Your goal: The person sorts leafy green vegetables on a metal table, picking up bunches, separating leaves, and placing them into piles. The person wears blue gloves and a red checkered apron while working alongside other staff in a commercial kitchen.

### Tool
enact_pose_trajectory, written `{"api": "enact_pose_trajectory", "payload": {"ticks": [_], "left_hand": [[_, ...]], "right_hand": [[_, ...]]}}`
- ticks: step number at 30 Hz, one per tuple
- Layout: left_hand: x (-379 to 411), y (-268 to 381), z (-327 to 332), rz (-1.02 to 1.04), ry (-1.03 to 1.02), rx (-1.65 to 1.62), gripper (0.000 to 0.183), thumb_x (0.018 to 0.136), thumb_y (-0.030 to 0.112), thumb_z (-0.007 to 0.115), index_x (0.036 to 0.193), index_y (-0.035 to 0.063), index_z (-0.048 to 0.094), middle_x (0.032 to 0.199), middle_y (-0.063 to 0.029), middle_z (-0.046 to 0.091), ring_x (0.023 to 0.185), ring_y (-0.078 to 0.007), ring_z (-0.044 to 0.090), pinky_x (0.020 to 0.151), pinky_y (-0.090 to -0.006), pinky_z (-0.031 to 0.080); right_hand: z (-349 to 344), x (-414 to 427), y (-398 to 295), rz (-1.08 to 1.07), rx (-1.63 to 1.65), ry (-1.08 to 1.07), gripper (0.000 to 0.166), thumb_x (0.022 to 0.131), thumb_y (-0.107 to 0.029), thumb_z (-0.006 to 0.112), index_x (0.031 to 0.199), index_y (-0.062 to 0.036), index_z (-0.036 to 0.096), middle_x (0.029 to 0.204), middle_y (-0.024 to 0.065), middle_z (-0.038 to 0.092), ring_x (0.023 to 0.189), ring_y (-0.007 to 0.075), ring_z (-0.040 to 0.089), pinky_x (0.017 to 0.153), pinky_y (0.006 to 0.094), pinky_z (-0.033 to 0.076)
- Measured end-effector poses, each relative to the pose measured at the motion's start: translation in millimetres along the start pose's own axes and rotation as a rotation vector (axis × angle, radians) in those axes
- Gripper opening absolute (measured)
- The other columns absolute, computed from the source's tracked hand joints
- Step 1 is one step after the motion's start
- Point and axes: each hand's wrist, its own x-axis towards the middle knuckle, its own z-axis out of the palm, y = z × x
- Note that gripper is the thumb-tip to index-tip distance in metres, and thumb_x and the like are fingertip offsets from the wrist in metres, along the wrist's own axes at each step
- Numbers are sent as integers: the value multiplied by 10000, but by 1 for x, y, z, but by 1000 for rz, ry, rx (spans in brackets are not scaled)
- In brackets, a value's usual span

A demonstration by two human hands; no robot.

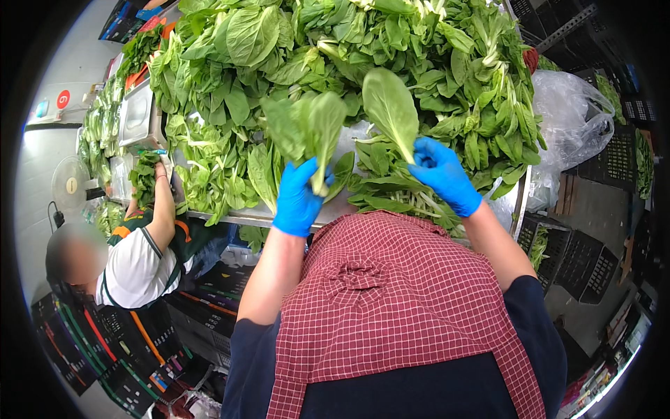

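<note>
My left hand (299,199), in a blue glove, grips a small head of leafy greens (309,128) by its pale stem end. Its leaves point up and away from me and look blurred. In my right hand (445,175), also gloved in blue, a single broad leaf (390,107) is pinched by its stalk, apart from the other bunch. Beyond both hands a large heap of leafy greens (335,68) covers most of the metal table (343,201). Cut stalks and leaves (419,201) lie below my right hand, near the front edge.
To the left a co-worker (138,256) handles a bunch of greens beside a metal scale (138,115). A fan (70,183) stands by the wall. Clear plastic bags (565,120) hang at the table's right end. Black crates (581,262) stand on the floor at right.
</note>
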Motion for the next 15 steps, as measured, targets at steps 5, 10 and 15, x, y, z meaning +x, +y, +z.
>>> {"api": "enact_pose_trajectory", "payload": {"ticks": [5, 10, 15], "left_hand": [[-43, 21, -49, 105, 162, 496, 522, 841, 77, 653, 1319, 4, 458, 1142, -136, 611, 965, -233, 615, 831, -344, 509], [-49, -6, -126, 307, 347, 1329, 792, 763, 90, 722, 1425, -42, 307, 1314, -225, 525, 1162, -314, 554, 979, -369, 452], [-49, -10, -127, 403, 433, 1386, 846, 741, 100, 750, 1447, 0, 296, 1343, -237, 478, 1205, -359, 511, 1014, -398, 423]], "right_hand": [[-41, -29, 34, -50, -491, -166, 394, 773, -97, 709, 1145, -27, 596, 827, 47, 600, 707, 163, 573, 663, 299, 476], [-31, -29, 22, -422, -879, -17, 274, 767, -202, 730, 990, -55, 667, 875, 145, 659, 790, 333, 637, 700, 410, 501], [4, -4, -10, -346, -618, -36, 296, 826, -225, 702, 1066, -58, 662, 937, 146, 672, 822, 283, 657, 752, 364, 516]]}}
